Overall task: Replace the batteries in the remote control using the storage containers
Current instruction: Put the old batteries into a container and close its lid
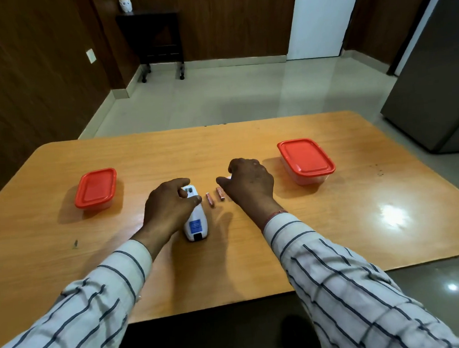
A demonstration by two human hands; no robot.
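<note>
The white remote (196, 221) lies back side up at the table's middle, with a blue label near its close end and its battery bay open at the far end. My left hand (168, 207) grips that far end from the left. Two red batteries (210, 199) (220, 193) lie side by side on the table just right of the remote. My right hand (250, 183) hovers right of them, thumb and fingers pinched on a small white piece (229, 177), mostly hidden. Two clear storage containers with red lids stand shut, one at the left (96, 188) and one at the right (306, 159).
The wooden table (360, 219) ends close to my body, with bare floor beyond its far edge. A grey cabinet (437, 80) stands at the far right. A small dark side table (158, 35) with a white pot stands against the back wall.
</note>
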